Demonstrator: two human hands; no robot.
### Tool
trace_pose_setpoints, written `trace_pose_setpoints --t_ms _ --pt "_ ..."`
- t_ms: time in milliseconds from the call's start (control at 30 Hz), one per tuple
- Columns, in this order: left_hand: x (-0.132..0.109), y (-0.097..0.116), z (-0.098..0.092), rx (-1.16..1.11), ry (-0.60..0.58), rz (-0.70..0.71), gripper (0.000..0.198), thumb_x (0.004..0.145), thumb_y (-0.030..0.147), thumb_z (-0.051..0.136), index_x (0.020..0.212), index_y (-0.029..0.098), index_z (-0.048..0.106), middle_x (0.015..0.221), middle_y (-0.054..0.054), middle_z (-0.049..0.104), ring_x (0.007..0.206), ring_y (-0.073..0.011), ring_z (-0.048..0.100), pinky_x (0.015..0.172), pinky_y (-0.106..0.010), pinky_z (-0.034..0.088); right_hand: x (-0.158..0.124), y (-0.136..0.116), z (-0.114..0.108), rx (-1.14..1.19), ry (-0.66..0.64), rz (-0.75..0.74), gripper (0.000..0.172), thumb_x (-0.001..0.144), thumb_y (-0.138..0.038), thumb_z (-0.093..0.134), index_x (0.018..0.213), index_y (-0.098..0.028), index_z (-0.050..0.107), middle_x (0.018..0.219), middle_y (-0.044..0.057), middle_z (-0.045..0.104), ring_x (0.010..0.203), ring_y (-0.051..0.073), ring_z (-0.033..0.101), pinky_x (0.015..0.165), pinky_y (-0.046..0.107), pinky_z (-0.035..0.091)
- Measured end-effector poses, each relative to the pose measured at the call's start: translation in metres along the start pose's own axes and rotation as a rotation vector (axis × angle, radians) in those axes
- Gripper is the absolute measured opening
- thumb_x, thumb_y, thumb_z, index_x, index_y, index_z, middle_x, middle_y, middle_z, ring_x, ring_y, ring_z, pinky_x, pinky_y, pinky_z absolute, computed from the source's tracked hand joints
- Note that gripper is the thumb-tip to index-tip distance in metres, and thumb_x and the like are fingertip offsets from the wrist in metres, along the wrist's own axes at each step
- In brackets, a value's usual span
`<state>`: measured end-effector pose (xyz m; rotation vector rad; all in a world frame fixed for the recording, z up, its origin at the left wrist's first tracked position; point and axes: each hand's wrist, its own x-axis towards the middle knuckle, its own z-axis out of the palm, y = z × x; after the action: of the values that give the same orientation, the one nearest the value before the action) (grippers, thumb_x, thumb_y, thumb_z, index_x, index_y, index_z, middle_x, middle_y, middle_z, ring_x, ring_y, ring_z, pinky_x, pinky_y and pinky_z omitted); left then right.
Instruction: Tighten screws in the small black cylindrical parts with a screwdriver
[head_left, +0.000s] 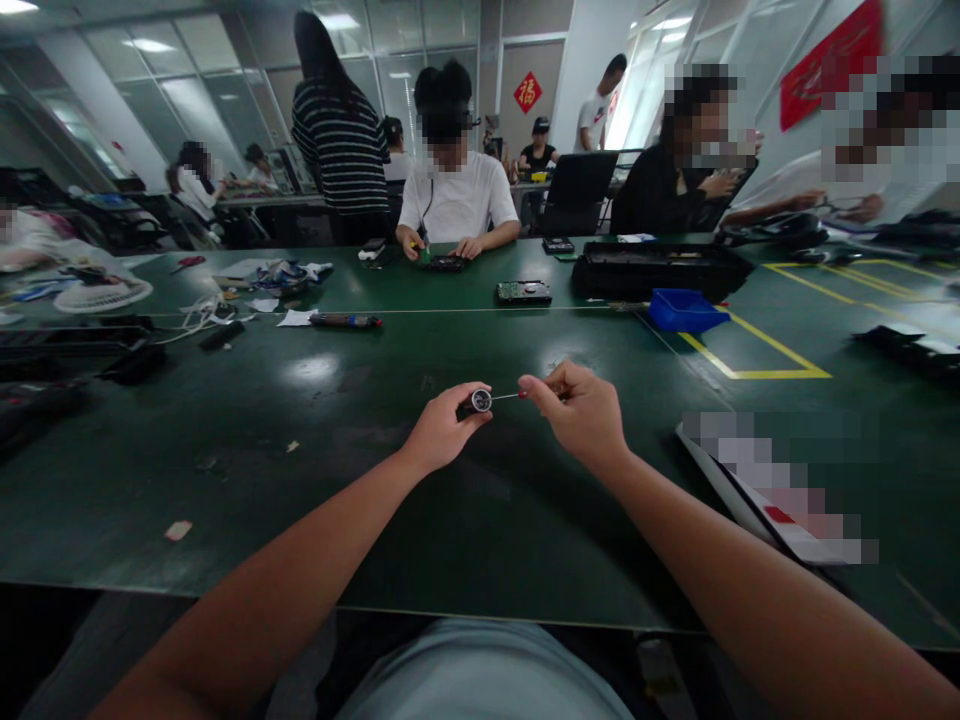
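My left hand (444,428) is closed around a small black cylinder (480,401) whose round, silver-rimmed end faces me; it looks like a flashlight head, though its inside is too small to make out. My right hand (581,410) grips a thin screwdriver (507,397) with a metal shaft and a red part by the fingers. Most of its handle is hidden in my fist. The shaft points left, and its tip meets the rim area of the cylinder's end. Both hands are held above the green table (300,500).
A pen-like dark tool (345,321) lies beyond my left hand, and a hard drive (523,292) farther back. A blue bin (686,310) stands right, before a long black casing (660,268). A partly blurred-out flat object (780,500) lies by my right forearm. A co-worker (456,195) sits opposite.
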<state>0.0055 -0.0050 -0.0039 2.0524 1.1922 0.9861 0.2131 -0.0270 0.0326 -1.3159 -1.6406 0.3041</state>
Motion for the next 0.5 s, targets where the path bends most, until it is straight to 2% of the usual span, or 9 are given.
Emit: trace_pose_setpoints --t_ms 100,233,333,400,500 --pt "-0.0003 -0.001 -0.0005 0.009 0.001 0.014 0.037 0.087 0.024 0.069 0.123 0.022 0.063 0.125 -0.006 0.067 0.118 -0.0227 0.06 0.106 -0.042 0.044 -0.0015 -0.0014 -0.0002 -0.016 -0.004 -0.043 0.037 0.083 -0.05 0.068 0.061 -0.022 0.056 0.052 -0.003 0.057 0.047 0.012 0.049 0.051 0.027 0.037" --pt "-0.0003 -0.0013 -0.0011 0.018 0.009 0.017 0.037 0.087 0.025 0.069 0.123 0.023 0.063 0.124 -0.006 0.067 0.117 -0.0229 0.061 0.106 -0.042 0.044 -0.0035 -0.0018 0.0005 0.042 -0.036 -0.136 0.017 0.089 -0.039 0.062 0.085 -0.023 0.066 0.075 0.003 0.071 0.066 0.017 0.064 0.063 0.031 0.047" --pt "-0.0003 -0.0021 -0.0008 0.025 0.009 0.022 0.037 0.088 0.027 0.068 0.124 0.023 0.062 0.124 -0.006 0.067 0.117 -0.023 0.06 0.106 -0.043 0.044 -0.0037 -0.001 -0.0006 0.059 -0.078 -0.224 0.013 0.093 -0.03 0.054 0.094 -0.023 0.065 0.086 0.004 0.071 0.076 0.019 0.066 0.073 0.033 0.05" --pt "-0.0004 -0.003 -0.0003 0.033 0.011 0.021 0.037 0.087 0.027 0.069 0.123 0.024 0.063 0.125 -0.005 0.067 0.118 -0.0233 0.06 0.106 -0.043 0.044 -0.0031 -0.0008 -0.002 0.06 -0.111 -0.233 0.013 0.093 -0.027 0.052 0.094 -0.023 0.064 0.086 0.004 0.07 0.077 0.019 0.065 0.074 0.034 0.049" --pt "-0.0005 -0.004 0.0001 0.039 0.005 0.022 0.036 0.087 0.026 0.069 0.123 0.024 0.063 0.125 -0.005 0.067 0.119 -0.0234 0.059 0.107 -0.044 0.043 -0.0023 -0.0017 -0.0032 0.055 -0.147 -0.18 0.019 0.096 -0.032 0.049 0.092 -0.023 0.065 0.074 0.001 0.067 0.066 0.017 0.062 0.064 0.031 0.045"
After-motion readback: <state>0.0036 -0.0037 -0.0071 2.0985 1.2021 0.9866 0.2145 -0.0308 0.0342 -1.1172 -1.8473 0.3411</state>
